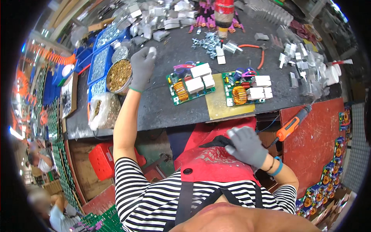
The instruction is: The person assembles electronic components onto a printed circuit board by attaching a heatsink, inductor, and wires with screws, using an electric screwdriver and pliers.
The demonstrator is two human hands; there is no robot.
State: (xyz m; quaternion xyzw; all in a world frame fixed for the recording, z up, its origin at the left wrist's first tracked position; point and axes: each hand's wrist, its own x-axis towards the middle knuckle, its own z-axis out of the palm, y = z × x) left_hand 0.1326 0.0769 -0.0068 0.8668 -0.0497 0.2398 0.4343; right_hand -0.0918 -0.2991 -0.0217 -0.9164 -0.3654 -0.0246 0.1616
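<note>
My left hand (pixel 143 67), in a grey glove, is over the black bench beside a round tub of small brass-coloured parts (pixel 118 75). Its fingers are curled in, and what they hold, if anything, is hidden. Low in front of my red apron (pixel 208 162) is my right hand (pixel 248 146), also gloved; its fingers are partly spread and no object shows in them. Two green circuit boards with copper coils lie on the bench: the left board (pixel 178 98) stands apart, and the right board (pixel 230 99) rests partly on a yellowish plate (pixel 220 110).
Blue bins (pixel 101 63) of small metal parts and a plastic bag (pixel 103 110) line the left side. An orange electric screwdriver (pixel 290 127) lies at the front right edge. Orange-handled cutters (pixel 262 58), loose screws (pixel 208 43) and heat sinks (pixel 288 54) sit farther back.
</note>
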